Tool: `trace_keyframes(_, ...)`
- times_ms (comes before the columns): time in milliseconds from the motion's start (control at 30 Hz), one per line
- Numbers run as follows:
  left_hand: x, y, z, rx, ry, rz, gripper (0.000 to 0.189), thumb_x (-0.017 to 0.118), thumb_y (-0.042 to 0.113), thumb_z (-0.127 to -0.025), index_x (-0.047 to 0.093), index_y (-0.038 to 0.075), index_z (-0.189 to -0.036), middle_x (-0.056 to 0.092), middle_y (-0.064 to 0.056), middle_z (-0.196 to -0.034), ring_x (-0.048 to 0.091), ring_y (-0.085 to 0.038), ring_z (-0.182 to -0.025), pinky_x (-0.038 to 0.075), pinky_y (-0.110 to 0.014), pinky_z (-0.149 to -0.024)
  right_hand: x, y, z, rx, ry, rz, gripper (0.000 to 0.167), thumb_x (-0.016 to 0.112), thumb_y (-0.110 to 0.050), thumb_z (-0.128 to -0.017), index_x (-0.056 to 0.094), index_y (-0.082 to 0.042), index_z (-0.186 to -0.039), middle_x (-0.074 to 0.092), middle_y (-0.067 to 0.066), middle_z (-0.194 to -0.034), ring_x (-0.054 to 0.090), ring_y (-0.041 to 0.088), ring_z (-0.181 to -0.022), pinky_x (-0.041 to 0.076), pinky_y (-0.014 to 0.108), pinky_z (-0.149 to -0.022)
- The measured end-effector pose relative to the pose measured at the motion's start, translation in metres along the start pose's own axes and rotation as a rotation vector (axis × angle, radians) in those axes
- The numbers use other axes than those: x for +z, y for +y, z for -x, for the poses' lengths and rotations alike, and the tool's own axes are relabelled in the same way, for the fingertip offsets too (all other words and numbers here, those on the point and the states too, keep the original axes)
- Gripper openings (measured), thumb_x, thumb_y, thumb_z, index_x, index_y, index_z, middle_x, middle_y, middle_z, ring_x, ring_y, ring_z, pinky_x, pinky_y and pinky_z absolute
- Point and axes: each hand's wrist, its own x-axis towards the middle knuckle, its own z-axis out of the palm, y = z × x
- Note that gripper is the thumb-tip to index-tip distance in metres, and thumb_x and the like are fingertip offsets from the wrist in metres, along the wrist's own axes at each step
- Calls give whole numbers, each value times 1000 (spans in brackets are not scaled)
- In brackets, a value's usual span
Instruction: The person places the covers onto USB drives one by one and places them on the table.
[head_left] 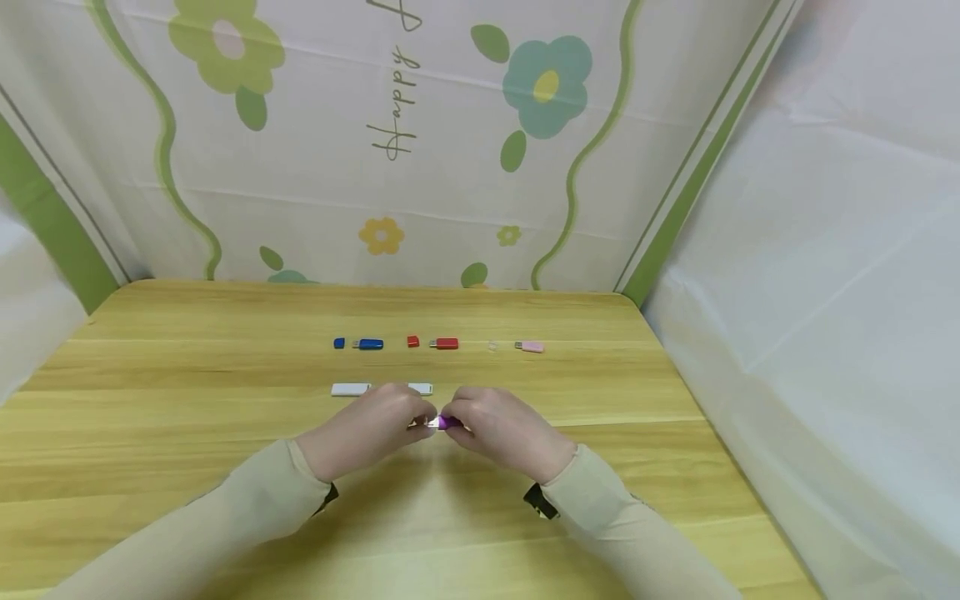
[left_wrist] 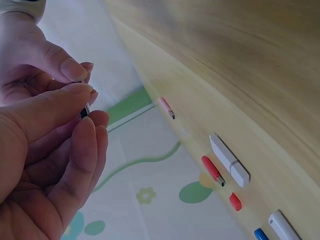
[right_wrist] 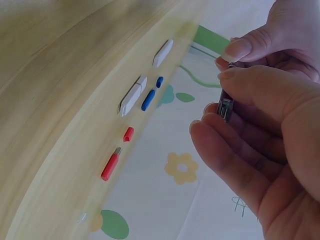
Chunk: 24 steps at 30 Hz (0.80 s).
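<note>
In front of me both hands meet over the table at a small purple USB stick point(head_left: 449, 422). My right hand point(head_left: 512, 427) pinches its purple body between thumb and fingers. From the other side, thumb and fingers of my left hand point(head_left: 375, 432) close round its pale, bright end; whether they hold a cap or the plug I cannot tell. Fingers cover most of the stick. In the right wrist view one dark, shiny end of the USB stick point(right_wrist: 225, 110) shows below the thumb. Only a dark sliver of it appears in the left wrist view.
Behind the hands lie two white sticks point(head_left: 350, 389), one partly hidden. Farther back are a blue USB stick point(head_left: 371, 344) with blue cap point(head_left: 339, 342), a red USB stick point(head_left: 446, 343) with red cap point(head_left: 413, 341), a clear cap point(head_left: 492, 346) and a pink USB stick point(head_left: 531, 347).
</note>
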Motion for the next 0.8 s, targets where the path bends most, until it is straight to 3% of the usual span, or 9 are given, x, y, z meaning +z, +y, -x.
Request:
trace_keyframes(400, 1, 2, -21, 0, -9, 35, 13, 80, 0, -80, 73, 10, -75, 58, 11, -63, 43, -2, -57, 42, -18, -55, -3, 12, 4, 40, 4, -2, 8, 77, -6, -86, 75, -3, -94, 69, 2, -86, 65, 10, -75, 50, 13, -69)
trace_keyframes(667, 3, 2, -37, -48, -73, 28, 5, 80, 3, -81, 77, 7, -80, 68, 5, -70, 50, -3, -58, 46, -17, -57, -4, 23, 6, 75, -17, -6, 9, 77, -5, -86, 76, -3, -94, 70, 3, -86, 66, 11, -75, 51, 15, -69)
trace_keyframes(800, 6, 1, -43, -61, -85, 22, 6, 79, 3, -82, 76, 7, -79, 65, 6, -66, 47, -2, -55, 44, -17, -55, -4, 28, 8, 76, -29, -11, 9, 76, -4, -86, 75, -1, -94, 69, 4, -86, 66, 12, -76, 52, 16, -69)
